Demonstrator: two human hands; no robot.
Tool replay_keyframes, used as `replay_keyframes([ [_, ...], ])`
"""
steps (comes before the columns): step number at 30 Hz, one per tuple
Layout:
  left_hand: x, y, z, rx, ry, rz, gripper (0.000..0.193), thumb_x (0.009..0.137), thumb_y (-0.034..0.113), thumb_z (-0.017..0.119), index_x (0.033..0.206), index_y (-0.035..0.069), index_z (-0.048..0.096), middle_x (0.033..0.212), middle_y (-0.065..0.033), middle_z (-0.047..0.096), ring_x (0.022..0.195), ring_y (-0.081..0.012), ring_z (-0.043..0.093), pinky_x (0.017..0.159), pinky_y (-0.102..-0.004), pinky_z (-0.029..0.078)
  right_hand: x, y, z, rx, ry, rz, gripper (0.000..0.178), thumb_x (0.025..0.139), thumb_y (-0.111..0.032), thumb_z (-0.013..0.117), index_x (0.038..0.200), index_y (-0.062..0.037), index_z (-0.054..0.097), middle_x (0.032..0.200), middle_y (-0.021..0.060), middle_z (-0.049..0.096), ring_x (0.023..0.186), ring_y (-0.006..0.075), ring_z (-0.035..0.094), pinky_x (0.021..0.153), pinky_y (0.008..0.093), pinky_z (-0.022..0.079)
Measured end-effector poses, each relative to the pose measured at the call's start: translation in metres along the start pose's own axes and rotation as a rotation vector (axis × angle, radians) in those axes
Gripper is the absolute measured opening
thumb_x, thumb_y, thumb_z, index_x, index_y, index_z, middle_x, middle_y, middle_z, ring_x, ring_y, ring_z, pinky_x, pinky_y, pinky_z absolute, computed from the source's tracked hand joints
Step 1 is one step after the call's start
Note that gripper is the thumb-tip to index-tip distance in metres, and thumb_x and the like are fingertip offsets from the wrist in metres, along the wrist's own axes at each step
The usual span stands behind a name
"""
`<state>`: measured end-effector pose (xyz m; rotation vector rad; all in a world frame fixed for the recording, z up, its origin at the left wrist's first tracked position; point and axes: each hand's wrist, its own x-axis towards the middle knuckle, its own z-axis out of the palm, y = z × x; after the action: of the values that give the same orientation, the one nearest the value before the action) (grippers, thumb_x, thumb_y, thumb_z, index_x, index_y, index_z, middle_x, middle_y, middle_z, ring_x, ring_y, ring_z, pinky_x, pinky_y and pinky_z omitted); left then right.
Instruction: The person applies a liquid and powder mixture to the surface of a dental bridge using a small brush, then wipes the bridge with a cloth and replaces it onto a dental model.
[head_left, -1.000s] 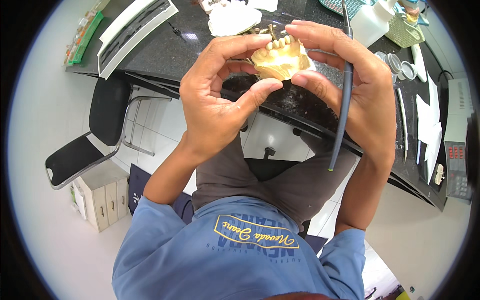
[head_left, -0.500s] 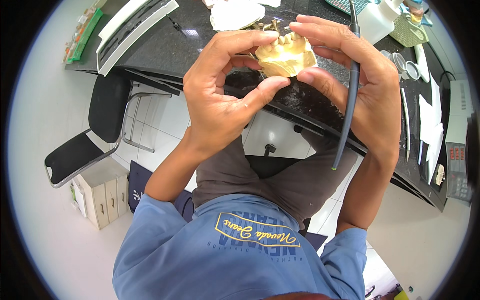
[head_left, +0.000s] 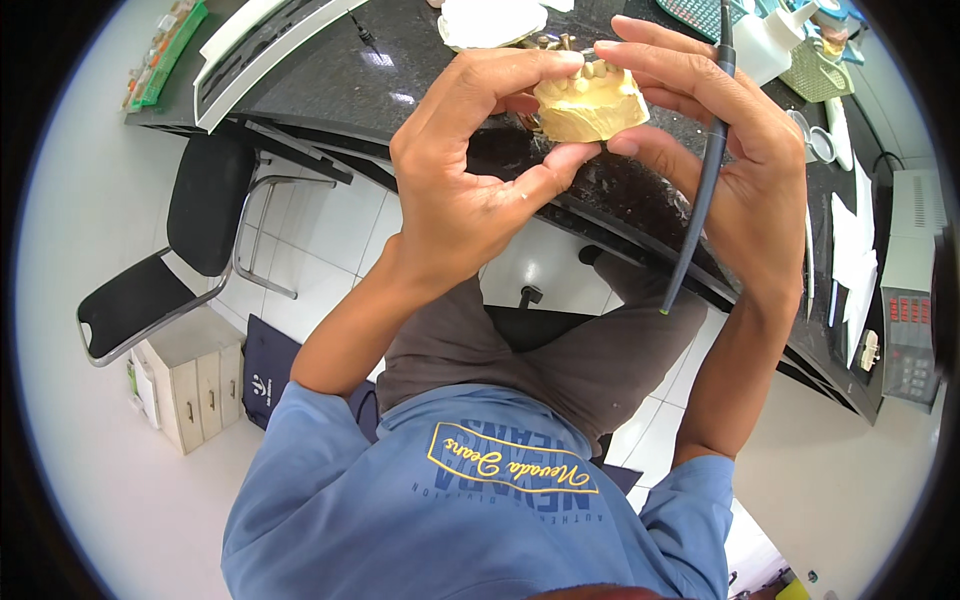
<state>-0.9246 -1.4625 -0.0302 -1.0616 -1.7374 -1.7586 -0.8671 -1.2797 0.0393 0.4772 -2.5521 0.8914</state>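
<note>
A yellow plaster dental model [head_left: 590, 108] with a row of teeth along its upper side is held up between both hands, over the near edge of the dark bench. My left hand [head_left: 462, 150] grips its left side, fingers curled at the tooth edge and thumb under the base. From the right, my right hand [head_left: 735, 150] closes on it the same way with fingertips and thumb. A slim dark pen-like tool [head_left: 703, 195] with a small green end lies across the right hand's fingers. How the fingers secure this tool is partly hidden.
The black speckled bench [head_left: 430, 80] carries a white cloth-like item [head_left: 490, 22], a white bottle [head_left: 758, 45], a pale green basket [head_left: 815, 72], and white paper [head_left: 850, 235]. A grey control box [head_left: 910, 290] stands far right. At left are a black chair [head_left: 210, 205] and a small cabinet [head_left: 190, 385].
Both hands and the dental model have shifted slightly right and up in the picture. The model is turned a little, and the dark tool has moved along with the right hand.
</note>
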Motion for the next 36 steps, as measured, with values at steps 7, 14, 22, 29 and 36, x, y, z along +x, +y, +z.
replay_keyframes([
  [7, -0.001, -0.002, -0.0074, 0.063, -0.133, 0.033, 0.047, 0.076, 0.001, 0.076, 0.12, -0.001, 0.059, 0.116, -0.0117, 0.06, 0.106, -0.0197, 0.063, 0.091, -0.034, 0.054, 0.0023, -0.0022, 0.0013, 0.142, 0.036, -0.056, 0.042, 0.074, -0.012, 0.079, 0.114, -0.0003, 0.068, 0.121, 0.0143, 0.066, 0.099, 0.0231, 0.069, 0.087, 0.0337, 0.058],
  [14, -0.0021, -0.0001, -0.0039, 0.017, -0.097, -0.011, 0.045, 0.076, 0.002, 0.076, 0.118, -0.001, 0.06, 0.115, -0.011, 0.06, 0.106, -0.0194, 0.063, 0.089, -0.033, 0.055, 0.0014, 0.0021, 0.0027, 0.133, 0.054, -0.1, 0.043, 0.074, -0.013, 0.079, 0.115, -0.002, 0.069, 0.122, 0.0142, 0.066, 0.097, 0.023, 0.07, 0.086, 0.0331, 0.058],
  [22, -0.0006, -0.0043, -0.0037, 0.091, -0.097, 0.083, 0.045, 0.074, 0.002, 0.077, 0.117, 0.001, 0.061, 0.114, -0.0104, 0.06, 0.103, -0.0181, 0.064, 0.085, -0.0314, 0.058, 0.0006, -0.0006, 0.0032, 0.138, 0.05, -0.084, 0.044, 0.076, -0.014, 0.078, 0.117, -0.003, 0.068, 0.122, 0.0132, 0.065, 0.1, 0.0234, 0.069, 0.088, 0.0339, 0.057],
  [29, -0.0031, -0.0016, -0.0004, 0.081, -0.088, 0.039, 0.048, 0.073, 0.003, 0.078, 0.118, 0.001, 0.061, 0.115, -0.0104, 0.06, 0.103, -0.0181, 0.064, 0.086, -0.0313, 0.058, 0.0009, 0.0018, 0.0023, 0.146, 0.05, -0.094, 0.044, 0.076, -0.015, 0.077, 0.117, -0.0031, 0.068, 0.122, 0.0132, 0.066, 0.1, 0.0231, 0.069, 0.089, 0.0341, 0.057],
  [36, -0.0057, -0.0022, -0.0009, 0.028, -0.054, -0.035, 0.049, 0.074, 0.003, 0.079, 0.12, 0.001, 0.06, 0.117, -0.0108, 0.061, 0.104, -0.0182, 0.064, 0.087, -0.0309, 0.057, 0.0022, -0.0001, 0.0037, 0.102, 0.053, -0.106, 0.043, 0.077, -0.016, 0.077, 0.117, -0.004, 0.068, 0.123, 0.0128, 0.065, 0.099, 0.0236, 0.069, 0.087, 0.0346, 0.058],
])
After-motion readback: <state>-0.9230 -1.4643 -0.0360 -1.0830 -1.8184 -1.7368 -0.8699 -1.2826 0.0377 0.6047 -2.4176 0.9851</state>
